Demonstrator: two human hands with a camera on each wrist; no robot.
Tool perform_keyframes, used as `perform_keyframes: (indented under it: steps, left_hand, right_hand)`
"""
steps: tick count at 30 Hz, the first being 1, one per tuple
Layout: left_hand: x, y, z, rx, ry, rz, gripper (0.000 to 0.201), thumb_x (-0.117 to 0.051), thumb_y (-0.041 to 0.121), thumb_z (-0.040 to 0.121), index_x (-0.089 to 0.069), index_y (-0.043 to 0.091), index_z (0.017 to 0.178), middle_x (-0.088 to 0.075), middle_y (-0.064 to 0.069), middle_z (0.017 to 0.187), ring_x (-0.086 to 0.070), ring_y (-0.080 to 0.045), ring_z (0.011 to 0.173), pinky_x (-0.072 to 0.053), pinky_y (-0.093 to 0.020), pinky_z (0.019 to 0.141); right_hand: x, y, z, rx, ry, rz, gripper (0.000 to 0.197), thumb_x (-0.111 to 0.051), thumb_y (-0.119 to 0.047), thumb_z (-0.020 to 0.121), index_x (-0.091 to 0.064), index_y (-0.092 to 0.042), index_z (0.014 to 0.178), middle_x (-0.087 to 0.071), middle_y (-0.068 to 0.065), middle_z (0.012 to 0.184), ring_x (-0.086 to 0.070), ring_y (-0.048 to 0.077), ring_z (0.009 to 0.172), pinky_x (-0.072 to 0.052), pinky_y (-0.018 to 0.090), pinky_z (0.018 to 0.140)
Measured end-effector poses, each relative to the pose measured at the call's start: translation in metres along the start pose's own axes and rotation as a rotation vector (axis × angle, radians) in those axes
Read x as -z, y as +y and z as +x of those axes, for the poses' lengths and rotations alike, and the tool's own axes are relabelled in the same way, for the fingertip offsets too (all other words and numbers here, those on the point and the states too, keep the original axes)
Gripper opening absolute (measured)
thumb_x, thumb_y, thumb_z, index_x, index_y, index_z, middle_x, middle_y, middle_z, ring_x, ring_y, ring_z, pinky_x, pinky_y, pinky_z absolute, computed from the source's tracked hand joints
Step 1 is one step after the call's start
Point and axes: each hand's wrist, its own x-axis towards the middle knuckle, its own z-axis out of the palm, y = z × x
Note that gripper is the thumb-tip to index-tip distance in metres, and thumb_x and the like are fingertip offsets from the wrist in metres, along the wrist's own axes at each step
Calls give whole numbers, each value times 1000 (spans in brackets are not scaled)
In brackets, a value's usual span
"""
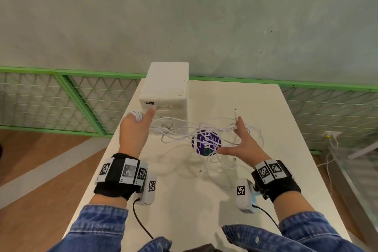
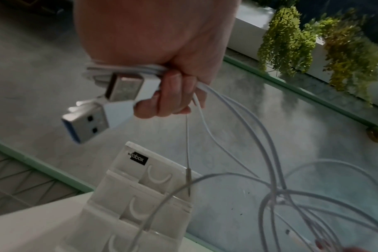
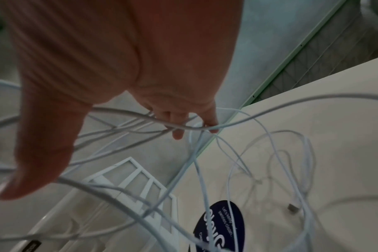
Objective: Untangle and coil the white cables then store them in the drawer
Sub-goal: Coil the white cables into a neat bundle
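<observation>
The left hand (image 1: 136, 129) is raised just in front of the white drawer unit (image 1: 166, 92) at the far left of the counter (image 1: 184, 200). Its fingers (image 2: 162, 95) are curled tight around a small bundle of white cables (image 1: 204, 135), with the thumb up beside the unit's top drawer. In the left wrist view two USB plugs (image 2: 93, 116) stick out of the fist, and several strands run down from it toward the tangle.

The right hand (image 1: 243, 145) hovers over the middle of the counter with its fingers spread and nearly straight, thumb held out to the left. Strands of the tangle drape over the fingertips (image 3: 209, 122) and across the thumb; the fingers are threaded among the cables rather than closed on any one.

The cables form a loose, crossed web stretched between both hands, lifted partly off the counter, with further loops lying flat to the right of the right hand and near it. A small connector end (image 3: 292, 207) rests on the counter among those loops. Under the tangle lies a round purple sticker (image 1: 206, 143) with white lettering.

The drawer unit stands upright, its stacked drawers facing the person.
</observation>
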Motion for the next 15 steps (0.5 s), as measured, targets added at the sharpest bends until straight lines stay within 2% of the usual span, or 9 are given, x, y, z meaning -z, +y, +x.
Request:
perform_keyframes:
  steps: [3,4,5,7,8,9,11,13,15]
  left_hand:
    - [-5,-6,-2,78,-73,34,57,-69,48,80,-30,13,59,-33,-10,57,-32,-20,54,-31,-31,53]
    - [-7,-7,-3,98,-83,32,57,-71,45,80,-29,13,58,-32,-8,56,-32,-20,54,-30,-31,53]
    - [-7,-8,-3,105,-86,30,58,-72,42,80,-27,14,57,-30,-6,55,-31,-20,54,-30,-31,54]
    - [-7,-8,-4,107,-77,44,58,-72,37,81,-25,14,57,-26,-3,54,-27,-19,54,-27,-32,52]
    - [-6,-8,-4,109,-62,65,57,-72,36,81,-26,13,57,-27,-3,55,-27,-19,54,-26,-31,51]
    - [-5,-8,-3,112,-44,82,55,-71,36,82,-29,11,57,-30,-4,56,-28,-19,54,-27,-31,51]
    - [-2,-12,-1,128,-31,75,50,-70,37,82,-42,1,62,-38,-9,60,-34,-21,57,-30,-32,52]
    - [1,-15,1,120,-27,76,50,-69,38,83,-48,-5,67,-42,-13,63,-38,-23,59,-32,-33,52]
    - [1,-15,0,103,-28,75,51,-69,37,83,-38,4,60,-37,-10,59,-34,-22,57,-30,-32,51]
  right_hand:
    - [-1,-7,0,79,-29,13,132,-89,-34,51,-2,-32,150,-19,-14,154,-19,3,141,-21,29,113]
    - [-1,-9,0,107,-42,30,127,-88,-36,55,-4,-31,150,-21,-16,153,-20,2,140,-20,28,112]
    - [-1,-12,-1,131,-45,53,114,-82,-39,63,-8,-30,150,-24,-17,151,-22,0,138,-20,27,112]
    - [0,-17,-3,150,-12,143,78,-62,-44,84,-20,-30,148,-36,-18,146,-29,-2,133,-20,26,111]
    - [0,-17,-3,147,32,197,58,-52,-40,92,-30,-30,145,-44,-18,141,-33,-3,131,-20,24,109]
    - [0,-18,-2,156,85,228,44,-46,-26,97,-39,-30,141,-51,-16,135,-39,-2,128,-23,23,107]
    - [-2,-14,1,221,219,120,53,-39,4,90,-52,-30,128,-62,-11,121,-49,2,119,-33,21,102]
    - [-5,-9,1,267,344,-20,50,-47,6,85,-60,-35,111,-69,-10,103,-60,1,102,-44,22,91]
    - [-8,-8,1,269,436,-94,30,-67,-9,80,-62,-36,93,-69,-8,81,-63,1,81,-48,30,86]
